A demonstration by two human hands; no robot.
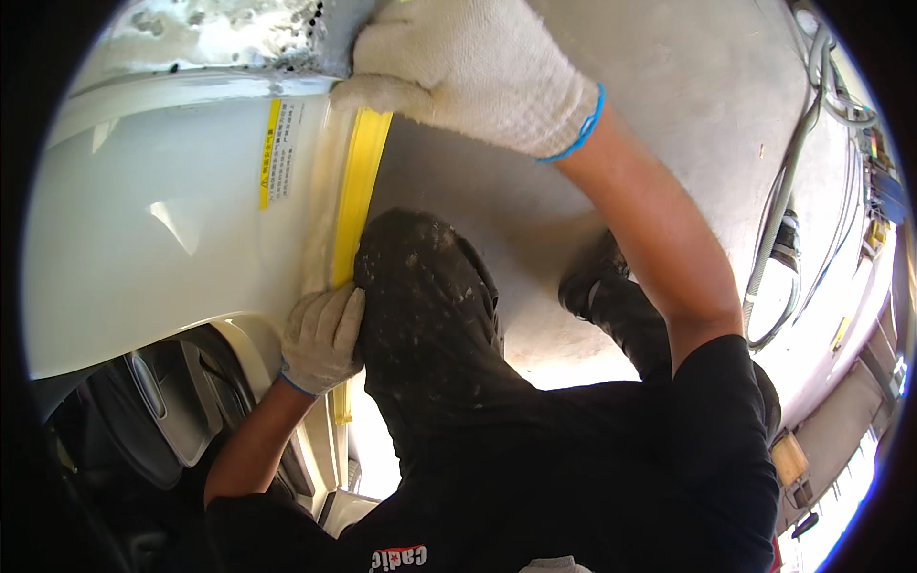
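Observation:
My right hand [458, 76], in a white knitted glove with a blue cuff, is at the upper corner of a white car panel [172, 220]. Its fingers are closed where a strip of yellow masking tape [361, 181] runs under them; the fingertips are partly hidden. The tape follows the panel's edge downward. Lower on that edge, my gloved left hand [325, 334] bends its fingers round it, over the tape, which shows again below. A yellow and white label [273, 158] is stuck to the panel. Above lies a patch of bare, blotched metal [210, 33].
My bent knee [420, 277] in stained dark trousers is close beside the taped edge. At the lower left a door opening shows a dark interior [143, 411]. Grey hoses [783, 191] lie across the grey floor [688, 57] at the right, with assorted objects beyond them.

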